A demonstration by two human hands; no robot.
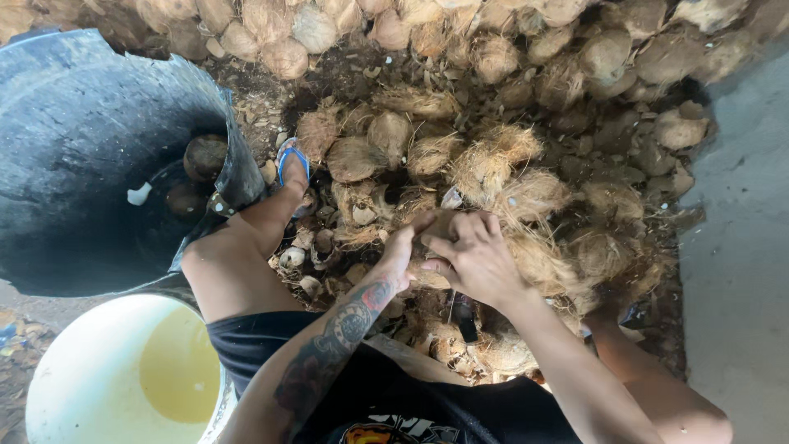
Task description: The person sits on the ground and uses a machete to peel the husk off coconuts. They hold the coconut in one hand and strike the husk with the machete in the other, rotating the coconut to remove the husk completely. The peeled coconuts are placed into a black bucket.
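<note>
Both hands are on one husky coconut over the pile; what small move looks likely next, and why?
Probably peeling the loosened husk away. The left hand and right hand both clasp the coconut above a dark upright tool, with torn husk strewn around and bare nuts in the black tub.

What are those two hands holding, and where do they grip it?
Both hands clasp one fibrous coconut over the husk pile: the left hand on its left side, the right hand over its top and right side.
</note>
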